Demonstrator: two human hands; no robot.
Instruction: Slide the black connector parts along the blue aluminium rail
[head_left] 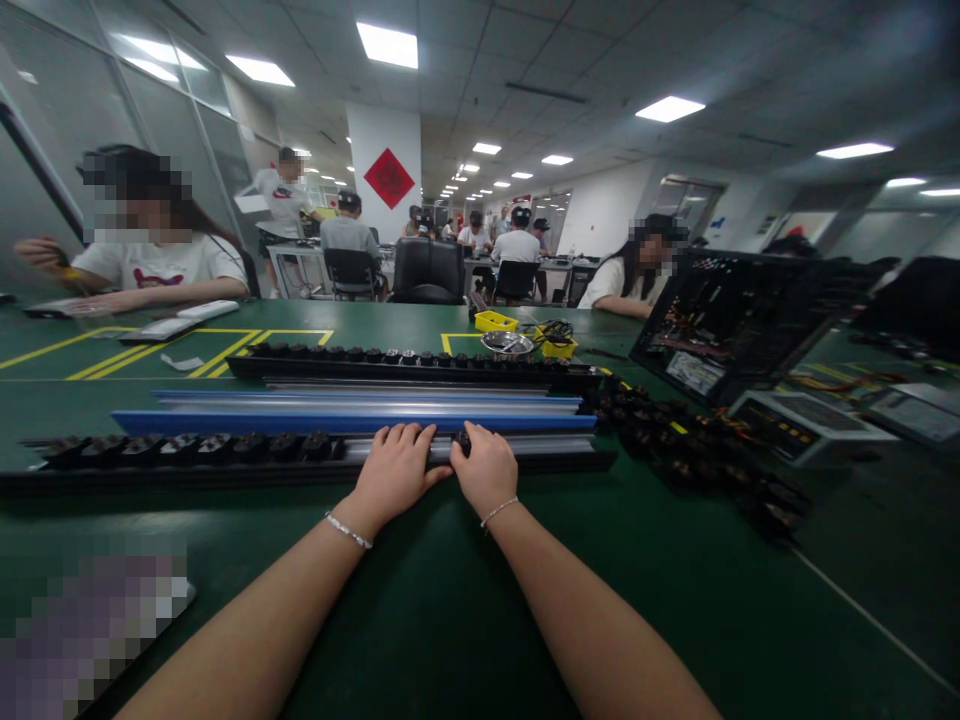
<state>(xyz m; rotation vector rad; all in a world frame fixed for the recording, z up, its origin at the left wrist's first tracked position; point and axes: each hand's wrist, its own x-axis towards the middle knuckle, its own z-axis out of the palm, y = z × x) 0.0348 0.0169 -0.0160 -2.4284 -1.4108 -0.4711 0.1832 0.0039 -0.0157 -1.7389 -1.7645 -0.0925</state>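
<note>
A long black rail [555,462] lies across the green table, its left part lined with several black socket modules [214,448]. My left hand [397,468] rests on the rail just right of the modules, fingers spread over its top and thumb toward my right hand. My right hand [486,470] pinches a small black module [461,441] at the rail. Behind them lie blue-edged metal strips [360,410] and another black rail [412,366] filled with modules.
Loose black modules [697,450] are heaped at the right, beside an open computer case [731,320] and a power supply [806,425]. Yellow bins [495,321] and a metal dish [508,343] stand farther back. People sit at left and right.
</note>
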